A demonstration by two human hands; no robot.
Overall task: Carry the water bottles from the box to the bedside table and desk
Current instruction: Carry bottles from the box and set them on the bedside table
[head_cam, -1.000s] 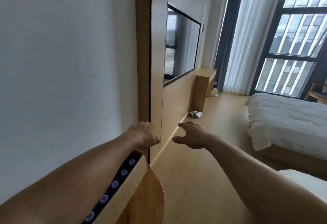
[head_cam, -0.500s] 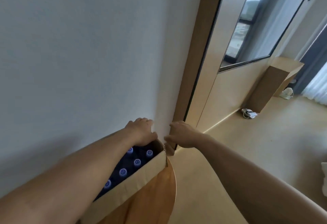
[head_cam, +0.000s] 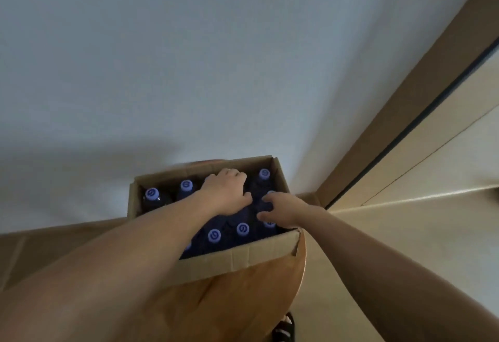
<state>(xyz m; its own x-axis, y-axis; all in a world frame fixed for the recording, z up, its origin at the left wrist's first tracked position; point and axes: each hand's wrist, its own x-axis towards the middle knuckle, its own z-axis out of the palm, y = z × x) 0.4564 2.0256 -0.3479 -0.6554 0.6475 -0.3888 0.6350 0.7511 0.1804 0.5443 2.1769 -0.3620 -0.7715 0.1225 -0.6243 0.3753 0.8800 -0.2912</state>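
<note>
An open cardboard box (head_cam: pixel 237 258) stands on a round wooden table (head_cam: pixel 243 304) against the wall. It holds several dark water bottles with pale blue caps, such as one cap (head_cam: pixel 152 194) at the far left and another (head_cam: pixel 242 229) in the near row. My left hand (head_cam: pixel 225 191) is inside the box, its fingers curled down over the top of a bottle in the far row; that bottle is hidden beneath it. My right hand (head_cam: pixel 280 210) reaches in beside it, fingers spread over the bottles at the right end.
A pale wall (head_cam: pixel 189 71) rises directly behind the box. A wooden panel (head_cam: pixel 405 125) with a dark gap runs diagonally on the right, above light flooring (head_cam: pixel 405 233). A sandalled foot (head_cam: pixel 283 327) shows below the table edge.
My view has swung down from the room onto the box. Both hands have dropped from the box's far rim into it, the left one settling onto a bottle top.
</note>
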